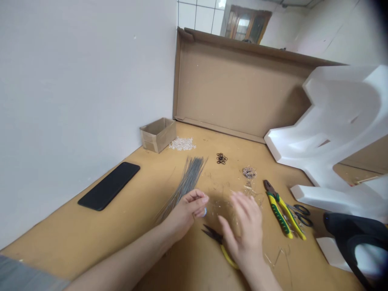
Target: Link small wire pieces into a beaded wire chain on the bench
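My left hand [186, 212] is closed in a pinch, thumb against forefinger, beside the lower part of a bundle of thin grey wires [192, 176]. What the fingertips hold is too small to make out. A small bluish-white spot shows at the lower fingers. To the right, my right hand [247, 230] is open, its thumb and fingers spread and slightly blurred, with nothing visible in it. Partly beneath this hand lie yellow-handled pliers [227, 256] with dark pointed jaws. Thin wire scraps [216, 206] are scattered on the table between the hands.
Around the brown table [127, 238] are a black phone [109, 186], a small cardboard box [159, 135], clear beads [182, 144], black rings [222, 158], a metal pile [249, 172], green-yellow pliers [280, 212], scissors [301, 214] and white foam [342, 117]. Behind stands a cardboard tray [236, 89].
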`<state>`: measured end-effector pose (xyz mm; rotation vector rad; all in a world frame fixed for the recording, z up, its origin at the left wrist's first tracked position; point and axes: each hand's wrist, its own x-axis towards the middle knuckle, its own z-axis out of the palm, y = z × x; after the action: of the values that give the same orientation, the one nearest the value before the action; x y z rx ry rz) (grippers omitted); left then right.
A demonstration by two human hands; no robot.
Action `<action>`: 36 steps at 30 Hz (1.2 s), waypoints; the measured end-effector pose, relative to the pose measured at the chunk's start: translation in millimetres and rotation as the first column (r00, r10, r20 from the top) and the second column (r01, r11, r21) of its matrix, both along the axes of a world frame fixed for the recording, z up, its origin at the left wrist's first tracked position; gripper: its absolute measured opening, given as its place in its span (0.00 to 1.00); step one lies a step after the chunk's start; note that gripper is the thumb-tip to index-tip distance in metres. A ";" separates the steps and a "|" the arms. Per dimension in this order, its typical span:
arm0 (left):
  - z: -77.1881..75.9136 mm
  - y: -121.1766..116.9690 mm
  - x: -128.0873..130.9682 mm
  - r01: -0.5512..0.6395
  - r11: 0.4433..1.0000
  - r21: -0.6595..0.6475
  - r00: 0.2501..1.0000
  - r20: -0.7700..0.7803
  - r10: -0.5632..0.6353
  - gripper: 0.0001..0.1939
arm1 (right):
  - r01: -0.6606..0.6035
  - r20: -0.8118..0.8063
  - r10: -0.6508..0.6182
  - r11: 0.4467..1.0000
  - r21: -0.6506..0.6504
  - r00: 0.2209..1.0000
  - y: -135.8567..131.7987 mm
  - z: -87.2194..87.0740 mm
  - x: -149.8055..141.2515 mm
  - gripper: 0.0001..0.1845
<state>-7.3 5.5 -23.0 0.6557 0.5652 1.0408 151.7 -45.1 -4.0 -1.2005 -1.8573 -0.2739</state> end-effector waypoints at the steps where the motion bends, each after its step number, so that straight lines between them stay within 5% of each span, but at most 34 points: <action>1: 2.9 2.8 -3.9 0.007 1.000 0.001 1.000 0.024 -0.007 0.12 | 0.034 -0.140 -0.027 0.998 0.043 0.990 -0.7 1.3 1.5 0.32; 5: 9.3 8.1 -14.8 0.070 0.997 0.029 0.997 0.019 -0.070 0.10 | 0.054 -0.615 -0.094 0.995 -0.084 0.783 2.7 0.9 5.2 0.36; 9: 11.1 6.1 -17.2 0.154 0.985 0.076 0.988 0.015 -0.156 0.09 | -0.082 -0.747 -0.246 0.925 -0.372 0.617 13.6 -9.2 8.4 0.31; 11: 12.6 4.4 -17.6 0.179 0.979 0.096 0.983 0.022 -0.182 0.10 | -0.214 -0.732 -0.299 0.829 -0.517 0.612 16.8 -14.5 8.4 0.26; 15: 16.2 0.3 -19.1 0.223 0.965 0.138 0.974 0.007 -0.226 0.13 | -0.589 -0.754 -0.285 0.486 -0.646 0.592 14.7 -18.7 -1.5 0.24; 19: 19.4 -5.1 -19.1 0.350 0.911 0.219 0.935 -0.027 -0.353 0.14 | -0.821 -0.887 -0.341 0.374 -0.431 0.310 10.1 -17.1 -13.2 0.20; 22: 20.0 -6.6 -18.5 0.416 0.879 0.232 0.908 -0.050 -0.416 0.14 | -0.877 -0.910 -0.383 0.368 -0.309 0.160 10.1 -15.7 -13.0 0.19; 25: 17.7 -4.8 -19.4 0.411 0.883 0.227 0.911 -0.064 -0.407 0.13 | -0.880 -0.922 -0.377 0.403 -0.250 0.089 11.8 -14.0 -9.0 0.20; 30: 14.3 -0.7 -21.6 0.384 0.901 0.200 0.923 -0.113 -0.368 0.12 | -0.828 -0.938 -0.344 0.512 -0.230 0.048 12.8 -9.1 -5.5 0.24; 36: 11.1 3.2 -14.8 0.199 0.969 0.148 0.980 -0.054 -0.193 0.12 | -0.736 -0.962 -0.271 0.643 -0.213 0.043 13.5 -8.8 -3.5 0.12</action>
<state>-22.0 8.7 -11.9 0.8513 0.4472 0.8924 148.3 -31.6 -12.9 -0.9156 -0.6931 1.4334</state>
